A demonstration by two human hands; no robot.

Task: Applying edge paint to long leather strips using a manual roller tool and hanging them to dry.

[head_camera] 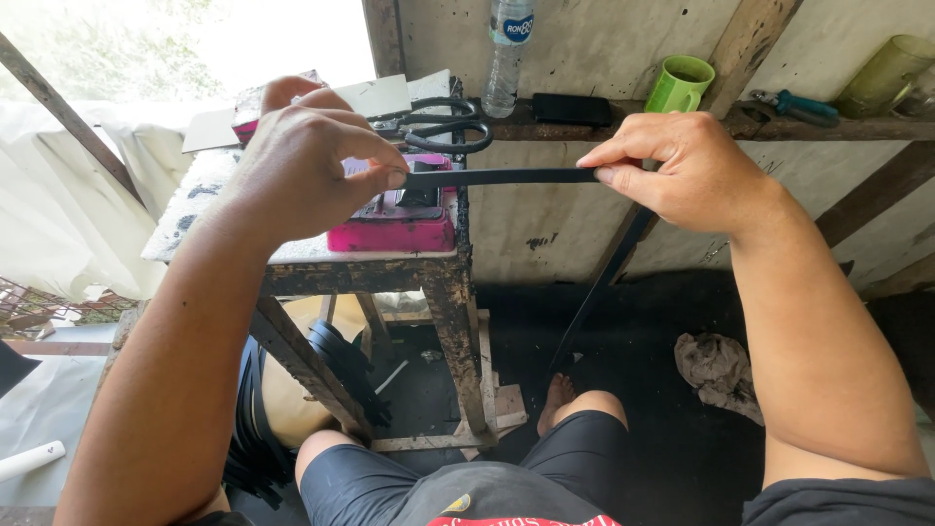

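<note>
Across the middle of the frame, a rough wooden worktop (292, 255) stands left of centre with a pink machine (394, 226) on it. Just above, both hands stretch a black strap (502, 176) level: left hand (307, 161) fingers pinched on its left end, right hand (682, 166) fingers pinched on the right, the rest trailing down toward the floor. Black scissors (438, 125) and a green mug (679, 86) sit behind, upper centre.

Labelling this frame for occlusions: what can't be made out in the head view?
- Black strap: its ends are pinched inside the left hand and right hand.
- Pink machine: top hidden behind the left hand.
- Green mug: contents not visible.
- Glass jar: cut off by the right edge.
</note>
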